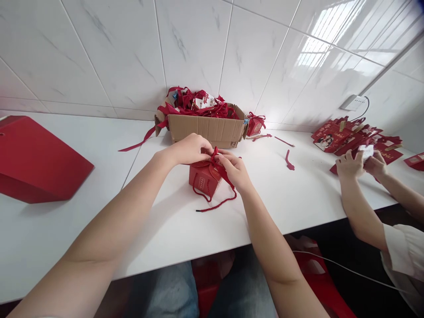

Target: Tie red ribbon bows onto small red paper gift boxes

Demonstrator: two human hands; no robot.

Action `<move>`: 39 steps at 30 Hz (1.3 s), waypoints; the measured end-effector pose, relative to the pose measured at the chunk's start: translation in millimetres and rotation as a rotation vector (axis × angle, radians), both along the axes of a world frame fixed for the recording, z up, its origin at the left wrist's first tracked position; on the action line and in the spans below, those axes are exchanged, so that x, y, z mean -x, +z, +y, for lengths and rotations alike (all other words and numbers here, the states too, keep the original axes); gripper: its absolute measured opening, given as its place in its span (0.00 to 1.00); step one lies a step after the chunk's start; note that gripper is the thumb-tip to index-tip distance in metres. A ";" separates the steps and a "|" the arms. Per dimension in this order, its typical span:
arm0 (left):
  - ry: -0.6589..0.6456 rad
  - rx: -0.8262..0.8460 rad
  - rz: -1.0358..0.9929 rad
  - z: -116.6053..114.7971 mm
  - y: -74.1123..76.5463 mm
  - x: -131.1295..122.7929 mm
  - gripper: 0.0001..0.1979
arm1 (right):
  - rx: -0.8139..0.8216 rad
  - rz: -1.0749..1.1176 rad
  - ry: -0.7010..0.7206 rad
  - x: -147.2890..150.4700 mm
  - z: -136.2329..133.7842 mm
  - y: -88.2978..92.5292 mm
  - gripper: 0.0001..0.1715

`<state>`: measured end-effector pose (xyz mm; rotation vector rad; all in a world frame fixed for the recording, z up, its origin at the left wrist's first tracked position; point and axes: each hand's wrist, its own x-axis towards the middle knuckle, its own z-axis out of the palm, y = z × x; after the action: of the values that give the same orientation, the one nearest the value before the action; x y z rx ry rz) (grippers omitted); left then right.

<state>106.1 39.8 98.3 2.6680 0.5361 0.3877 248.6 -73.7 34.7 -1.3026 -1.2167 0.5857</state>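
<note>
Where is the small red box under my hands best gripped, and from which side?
Grip this red box by its lower walls, probably from left and right: left hand, right hand and ribbon crowd its top; red cord trails in front.

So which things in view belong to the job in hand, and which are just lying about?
In the job:
small red box
red ribbon on top, between left hand and right hand
red cord
probably the cardboard carton of ribbons

Lying about, apparently:
large red piece, far left
bowed red box beside the carton
ribbon scrap
</note>
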 end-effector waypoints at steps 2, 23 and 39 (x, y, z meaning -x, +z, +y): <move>-0.015 -0.020 -0.018 0.8 -1.3 -1.3 0.10 | -0.033 0.003 -0.030 0.0 1.2 -1.5 0.15; -0.043 -0.010 -0.063 -3.2 0.4 0.2 0.09 | -0.140 -0.287 -0.179 -21.1 2.3 -4.9 0.12; -0.071 0.005 -0.042 -2.6 -1.9 0.3 0.11 | -0.173 -0.369 -0.229 -35.0 -7.1 7.5 0.17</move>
<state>105.8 37.2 96.5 2.6595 0.4274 0.4204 283.7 -80.8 42.2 -1.4145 -1.3568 0.0723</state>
